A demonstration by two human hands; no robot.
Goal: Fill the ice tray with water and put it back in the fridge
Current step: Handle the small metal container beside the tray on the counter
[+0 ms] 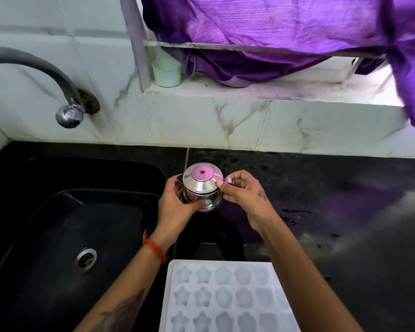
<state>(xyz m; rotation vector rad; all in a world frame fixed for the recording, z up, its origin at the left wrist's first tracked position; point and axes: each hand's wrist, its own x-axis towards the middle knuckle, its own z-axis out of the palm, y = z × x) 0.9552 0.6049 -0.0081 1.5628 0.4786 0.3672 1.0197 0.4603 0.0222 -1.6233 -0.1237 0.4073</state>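
Head view: one white ice tray [228, 298] is seen lying flat at the near edge of the black surface [333, 188], just right of the sink [58, 212]. Its far short edge is turned toward the tiled back wall, and its long axis appears to run from the near edge toward that wall, though the near end is cut off by the frame. Three rows of moulded cavities are visible, star shapes in the two left columns and rounder shapes to their right; the right columns are partly hidden by the forearm, so a full count cannot be given. Whether water lies in the cavities cannot be told.

Beyond the tray, one steel jug [203, 190] with a lid is held over the surface, close to the sink's right rim. The left hand [175, 204] is wrapped around the jug's body from the left. The right hand [240, 188] is closed on the lid's rim and the handle at the right side. A red thread is worn on the left wrist.

One tap [34, 75] is mounted on the wall above the sink. One pale cup [166, 73] stands on the window ledge, beside purple cloth [273, 27].
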